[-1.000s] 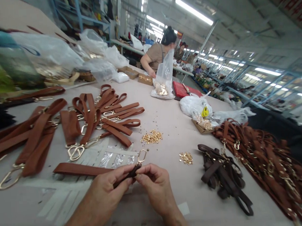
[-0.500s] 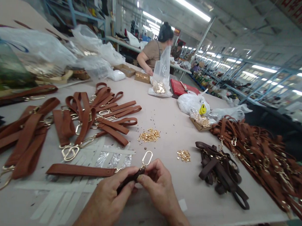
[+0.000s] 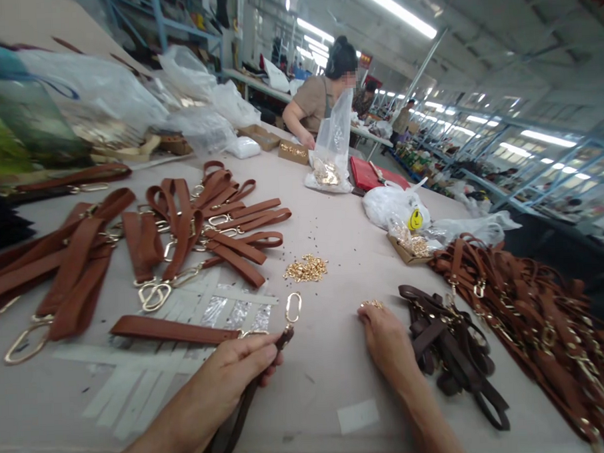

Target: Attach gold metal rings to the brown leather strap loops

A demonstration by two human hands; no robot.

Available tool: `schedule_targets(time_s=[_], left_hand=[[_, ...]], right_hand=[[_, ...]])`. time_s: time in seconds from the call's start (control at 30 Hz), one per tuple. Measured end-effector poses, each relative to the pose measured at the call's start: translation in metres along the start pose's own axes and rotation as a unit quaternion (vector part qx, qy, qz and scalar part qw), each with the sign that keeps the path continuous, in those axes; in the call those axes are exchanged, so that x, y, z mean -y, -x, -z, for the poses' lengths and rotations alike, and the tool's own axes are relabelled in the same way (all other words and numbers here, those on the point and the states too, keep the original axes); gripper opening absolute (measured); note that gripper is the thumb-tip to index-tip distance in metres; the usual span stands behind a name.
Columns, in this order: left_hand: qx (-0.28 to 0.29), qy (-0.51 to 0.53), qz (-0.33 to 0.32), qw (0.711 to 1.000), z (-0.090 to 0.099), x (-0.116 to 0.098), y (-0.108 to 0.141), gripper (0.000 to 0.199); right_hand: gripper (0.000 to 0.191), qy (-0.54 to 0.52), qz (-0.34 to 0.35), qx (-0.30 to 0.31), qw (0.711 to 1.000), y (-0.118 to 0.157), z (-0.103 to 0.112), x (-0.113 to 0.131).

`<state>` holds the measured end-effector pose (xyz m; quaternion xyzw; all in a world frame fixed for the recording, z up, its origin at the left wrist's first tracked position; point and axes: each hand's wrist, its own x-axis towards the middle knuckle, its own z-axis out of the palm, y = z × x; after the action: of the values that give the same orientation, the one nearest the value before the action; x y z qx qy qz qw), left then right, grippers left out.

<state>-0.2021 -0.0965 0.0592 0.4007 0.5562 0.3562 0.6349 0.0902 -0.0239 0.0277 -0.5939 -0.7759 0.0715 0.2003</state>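
Observation:
A dark brown strap (image 3: 239,416) is pinched in my left hand (image 3: 238,366), with its gold oval clasp (image 3: 293,307) sticking out past the fingertips. My right hand (image 3: 387,339) rests at the small pile of flat gold pieces (image 3: 373,304); its fingers are closed together, and what lies under the fingertips is hidden. Farther back is a larger pile of small gold pieces (image 3: 306,268). One brown strap (image 3: 174,330) lies flat left of my left hand. Dark brown straps (image 3: 450,343) are heaped just right of my right hand.
Brown straps with gold clasps (image 3: 176,225) spread over the left of the table (image 3: 310,413). Another brown heap (image 3: 531,316) lies at the right. Plastic bags (image 3: 391,204) and small boxes (image 3: 293,151) stand farther back. A person (image 3: 321,95) works across the table.
My right hand has left the dark strap and moved right to the small gold pile. My left hand still holds the strap, which now hangs below it. The view has shifted slightly.

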Motion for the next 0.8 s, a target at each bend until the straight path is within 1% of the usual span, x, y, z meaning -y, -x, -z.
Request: schedule_targets(time_s=[0.07, 0.13, 0.2, 0.23, 0.3, 0.37, 0.43, 0.5, 0.57, 0.63, 0.73, 0.8], left_hand=[[-0.002, 0.032, 0.015, 0.999, -0.003, -0.002, 0.001, 0.036], [0.006, 0.065, 0.014, 0.998, -0.005, -0.002, 0.000, 0.040], [0.017, 0.084, -0.002, 0.996, -0.008, 0.000, -0.002, 0.034], [0.021, 0.086, -0.012, 0.996, -0.009, 0.002, -0.004, 0.031], [0.022, 0.082, -0.027, 0.996, -0.010, 0.007, -0.008, 0.025], [0.020, 0.073, -0.041, 0.996, -0.011, 0.011, -0.011, 0.022], [0.014, 0.061, -0.059, 0.996, -0.012, 0.010, -0.011, 0.019], [0.001, 0.036, -0.082, 0.996, -0.012, 0.008, -0.008, 0.017], [-0.013, 0.015, -0.098, 0.995, -0.012, 0.005, -0.006, 0.015], [-0.025, 0.000, -0.107, 0.994, -0.012, 0.005, -0.004, 0.013], [-0.055, -0.035, -0.139, 0.988, -0.013, 0.009, -0.003, 0.012], [-0.076, -0.067, -0.164, 0.981, -0.013, 0.011, -0.002, 0.012]], right_hand=[[0.015, -0.011, -0.012, 0.007, 1.000, -0.004, 0.003, -0.006], [0.011, -0.026, -0.027, 0.013, 0.999, -0.006, 0.005, -0.009], [0.008, -0.040, -0.035, 0.014, 0.998, -0.004, 0.005, -0.002], [0.006, -0.067, -0.034, 0.008, 0.997, -0.001, 0.004, 0.007], [0.002, -0.168, -0.019, -0.018, 0.985, 0.009, -0.001, 0.033], [0.003, -0.292, 0.014, -0.048, 0.955, 0.022, -0.010, 0.067], [0.010, -0.355, 0.060, -0.067, 0.930, 0.031, -0.018, 0.097], [0.016, -0.364, 0.094, -0.077, 0.923, 0.035, -0.025, 0.118], [0.019, -0.355, 0.108, -0.085, 0.925, 0.034, -0.030, 0.127], [0.019, -0.343, 0.118, -0.091, 0.927, 0.032, -0.032, 0.128], [0.021, -0.327, 0.132, -0.096, 0.931, 0.030, -0.033, 0.128], [0.021, -0.328, 0.124, -0.096, 0.931, 0.031, -0.033, 0.128]])
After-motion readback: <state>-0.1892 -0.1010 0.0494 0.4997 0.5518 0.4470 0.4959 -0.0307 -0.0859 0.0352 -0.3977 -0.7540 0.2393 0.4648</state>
